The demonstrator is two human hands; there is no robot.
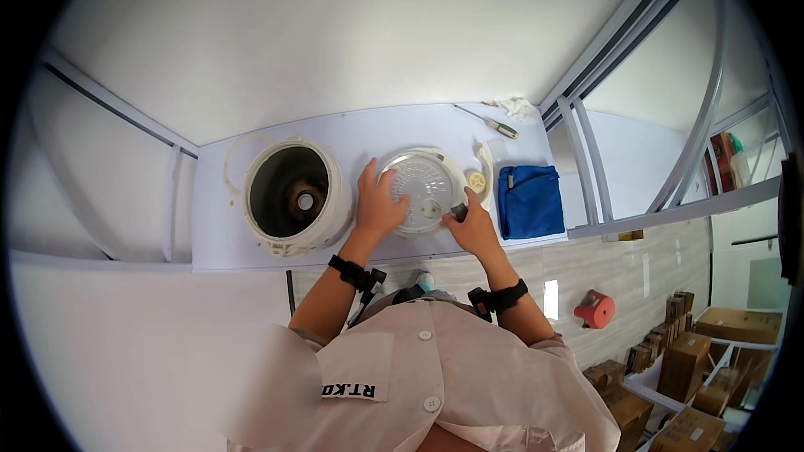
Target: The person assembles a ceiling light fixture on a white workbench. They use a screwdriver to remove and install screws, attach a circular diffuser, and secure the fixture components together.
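Note:
A round rice cooker lid (419, 180) lies on the white table with its ridged metallic underside up. My left hand (383, 208) is at its left side, fingers spread, the thumb reaching over the lid's edge. My right hand (476, 226) grips the lid's right edge between thumb and forefinger, beside a small dark part (459, 212) that I cannot make out. Left of my left hand stands the rice cooker body (337, 201), uncovered, its dark inside stained brown around a pale round centre piece.
A white curved part (486, 159) and a yellowish round cap (476, 182) lie right of the lid, by a blue zipped pouch (531, 202). Farther back are a screwdriver (501, 128) and a crumpled white cloth (519, 109). A red stool (596, 310) and cardboard boxes (687, 364) stand on the floor.

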